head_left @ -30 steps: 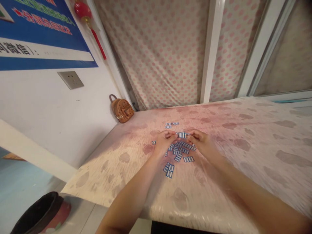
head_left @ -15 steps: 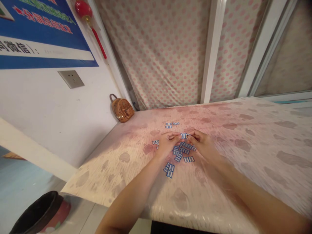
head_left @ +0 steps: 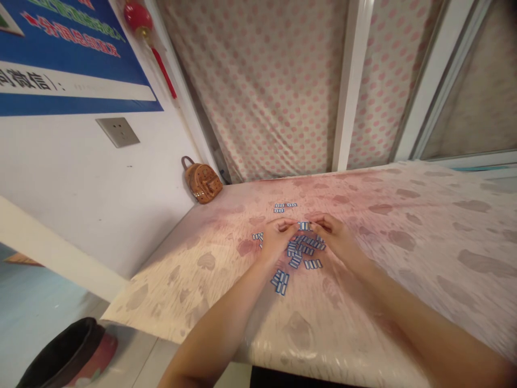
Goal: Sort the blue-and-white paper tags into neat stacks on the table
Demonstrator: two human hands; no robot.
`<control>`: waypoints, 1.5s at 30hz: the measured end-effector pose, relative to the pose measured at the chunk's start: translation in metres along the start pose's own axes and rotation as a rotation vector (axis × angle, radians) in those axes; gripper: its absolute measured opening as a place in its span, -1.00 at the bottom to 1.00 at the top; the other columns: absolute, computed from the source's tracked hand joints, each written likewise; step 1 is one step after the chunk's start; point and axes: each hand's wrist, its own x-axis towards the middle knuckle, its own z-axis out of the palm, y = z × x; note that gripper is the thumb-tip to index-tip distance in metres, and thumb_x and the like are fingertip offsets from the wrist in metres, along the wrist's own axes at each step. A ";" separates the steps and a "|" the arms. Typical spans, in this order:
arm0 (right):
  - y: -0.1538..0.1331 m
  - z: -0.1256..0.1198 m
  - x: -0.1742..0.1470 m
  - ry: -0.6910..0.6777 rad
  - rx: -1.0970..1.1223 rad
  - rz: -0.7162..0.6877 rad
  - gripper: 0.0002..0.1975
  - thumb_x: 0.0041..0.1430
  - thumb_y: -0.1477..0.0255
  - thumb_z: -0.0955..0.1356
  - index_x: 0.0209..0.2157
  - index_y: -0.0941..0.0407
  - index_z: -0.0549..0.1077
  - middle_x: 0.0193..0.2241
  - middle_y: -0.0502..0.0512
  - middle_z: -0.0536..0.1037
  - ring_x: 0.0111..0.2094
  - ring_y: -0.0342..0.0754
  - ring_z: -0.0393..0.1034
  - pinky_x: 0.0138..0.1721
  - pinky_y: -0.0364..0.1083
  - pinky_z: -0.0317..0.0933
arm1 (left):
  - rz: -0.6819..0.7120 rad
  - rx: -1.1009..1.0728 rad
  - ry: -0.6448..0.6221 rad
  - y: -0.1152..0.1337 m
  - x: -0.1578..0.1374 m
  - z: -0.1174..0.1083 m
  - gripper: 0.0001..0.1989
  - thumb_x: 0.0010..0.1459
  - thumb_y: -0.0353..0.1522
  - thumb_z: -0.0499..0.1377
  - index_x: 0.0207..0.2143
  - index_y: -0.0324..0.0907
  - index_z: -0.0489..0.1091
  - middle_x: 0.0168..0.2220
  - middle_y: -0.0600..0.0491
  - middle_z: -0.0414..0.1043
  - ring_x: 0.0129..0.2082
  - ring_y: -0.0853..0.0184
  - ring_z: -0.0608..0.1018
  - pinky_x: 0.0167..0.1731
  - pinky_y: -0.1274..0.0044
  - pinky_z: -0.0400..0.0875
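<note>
Between my two hands is a small strip of white labels with blue borders (head_left: 305,226), held just above the table. My left hand (head_left: 280,233) pinches its left end. My right hand (head_left: 328,230) has thumb and forefinger closed at its right end. Below them lies a loose pile of similar blue-and-white strips (head_left: 298,251), some overlapping. One separate strip (head_left: 313,264) lies nearer to me, and a small cluster (head_left: 280,282) sits to its left. Beyond my hands are a few more strips (head_left: 279,208). Another strip (head_left: 257,236) is partly hidden by my left hand.
A patterned plastic cloth covers the table (head_left: 388,323). A small brown backpack-shaped bag (head_left: 204,182) leans on the wall at the back left corner. A dark-rimmed bin (head_left: 97,350) stands on the floor at left. A dotted curtain (head_left: 266,91) hangs behind the table.
The held strip and the fingers have shifted very slightly to the left. The strips on the table have stayed where they were.
</note>
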 end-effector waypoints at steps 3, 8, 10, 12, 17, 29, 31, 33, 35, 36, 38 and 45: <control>-0.004 0.000 -0.001 -0.094 0.037 0.018 -0.81 0.06 0.23 0.36 -0.40 0.06 0.44 -0.46 0.02 0.56 -0.40 -0.04 0.46 -0.30 -0.04 0.36 | 0.007 -0.008 -0.014 -0.002 0.000 0.002 -0.82 0.02 -0.28 0.30 -0.36 -0.22 0.50 -0.36 0.00 0.59 -0.34 0.28 0.63 -0.42 0.57 0.43; -0.010 0.000 -0.003 -0.077 0.032 0.025 -0.85 0.04 0.28 0.36 -0.44 0.07 0.43 -0.52 0.01 0.53 -0.45 -0.04 0.45 -0.35 -0.05 0.35 | 0.026 0.037 -0.048 -0.005 0.008 -0.010 -0.78 0.04 -0.27 0.29 -0.31 -0.24 0.53 -0.34 -0.01 0.60 -0.37 0.33 0.61 -0.43 0.60 0.41; -0.011 -0.002 -0.002 -0.040 0.015 0.030 -0.87 0.04 0.31 0.34 -0.44 0.07 0.43 -0.53 0.02 0.53 -0.45 -0.05 0.44 -0.36 -0.07 0.33 | 0.049 0.131 -0.029 -0.008 0.017 -0.024 -0.78 0.04 -0.28 0.28 -0.29 -0.24 0.54 -0.34 -0.01 0.60 -0.40 0.36 0.58 -0.48 0.62 0.38; -0.012 -0.004 -0.001 -0.006 0.000 0.032 -0.89 0.04 0.33 0.34 -0.44 0.08 0.44 -0.52 0.02 0.52 -0.45 -0.07 0.43 -0.36 -0.08 0.32 | 0.052 0.296 0.062 -0.014 0.025 -0.041 -0.86 0.03 -0.37 0.26 -0.35 -0.25 0.55 -0.38 0.01 0.58 -0.43 0.38 0.55 -0.50 0.63 0.35; -0.011 -0.008 0.001 0.016 -0.008 0.034 -0.87 0.05 0.32 0.35 -0.45 0.08 0.42 -0.51 0.01 0.51 -0.44 -0.07 0.42 -0.35 -0.09 0.30 | -0.068 0.641 0.047 -0.027 0.032 -0.063 -0.91 -0.03 -0.40 0.31 -0.41 -0.23 0.54 -0.47 0.04 0.54 -0.46 0.37 0.54 -0.49 0.62 0.32; -0.012 -0.006 0.000 0.026 0.004 0.046 -0.84 0.03 0.29 0.35 -0.45 0.10 0.44 -0.51 0.03 0.53 -0.45 -0.08 0.41 -0.37 -0.10 0.25 | -0.115 0.768 0.025 -0.028 0.033 -0.053 -0.91 0.01 -0.40 0.31 -0.40 -0.23 0.49 -0.51 0.10 0.51 -0.53 0.42 0.50 -0.54 0.64 0.23; -0.012 -0.006 0.000 0.029 0.013 0.052 -0.84 0.01 0.29 0.35 -0.44 0.10 0.45 -0.51 0.03 0.53 -0.47 -0.08 0.40 -0.38 -0.10 0.24 | -0.103 0.654 0.069 -0.026 0.033 -0.052 -0.94 0.02 -0.43 0.28 -0.38 -0.24 0.49 -0.51 0.10 0.52 -0.53 0.42 0.52 -0.54 0.65 0.24; -0.013 -0.005 0.000 0.029 0.028 0.063 -0.83 0.00 0.29 0.35 -0.43 0.10 0.45 -0.52 0.03 0.52 -0.48 -0.08 0.40 -0.40 -0.10 0.24 | -0.055 0.515 0.096 -0.025 0.033 -0.051 -0.95 0.02 -0.45 0.27 -0.39 -0.26 0.49 -0.50 0.09 0.53 -0.52 0.42 0.53 -0.54 0.65 0.26; -0.014 -0.004 0.000 0.024 0.040 0.073 -0.84 0.00 0.28 0.35 -0.43 0.09 0.44 -0.54 0.03 0.52 -0.48 -0.08 0.40 -0.40 -0.10 0.25 | -0.012 0.360 0.081 -0.025 0.032 -0.047 -0.94 0.01 -0.43 0.28 -0.41 -0.26 0.49 -0.50 0.07 0.54 -0.53 0.41 0.53 -0.53 0.65 0.29; -0.014 -0.003 -0.001 0.018 0.043 0.071 -0.84 0.00 0.28 0.35 -0.45 0.09 0.43 -0.54 0.03 0.52 -0.49 -0.08 0.40 -0.40 -0.10 0.26 | -0.003 0.281 0.061 -0.025 0.031 -0.045 -0.92 0.00 -0.41 0.29 -0.43 -0.27 0.48 -0.49 0.06 0.54 -0.53 0.41 0.53 -0.52 0.64 0.30; -0.014 -0.002 -0.001 -0.005 0.048 0.050 -0.84 0.01 0.28 0.35 -0.46 0.09 0.42 -0.56 0.03 0.52 -0.48 -0.08 0.41 -0.40 -0.09 0.27 | -0.003 0.141 0.010 -0.024 0.029 -0.037 -0.87 -0.03 -0.38 0.33 -0.44 -0.27 0.47 -0.47 0.04 0.56 -0.51 0.41 0.54 -0.50 0.63 0.34; -0.009 0.001 -0.005 -0.068 0.010 0.038 -0.84 0.08 0.28 0.34 -0.40 0.08 0.43 -0.56 0.00 0.52 -0.48 -0.07 0.42 -0.38 -0.08 0.28 | -0.034 -0.119 -0.117 -0.018 0.013 -0.007 -0.69 -0.15 -0.29 0.43 -0.41 -0.27 0.45 -0.46 0.04 0.55 -0.45 0.38 0.58 -0.35 0.57 0.45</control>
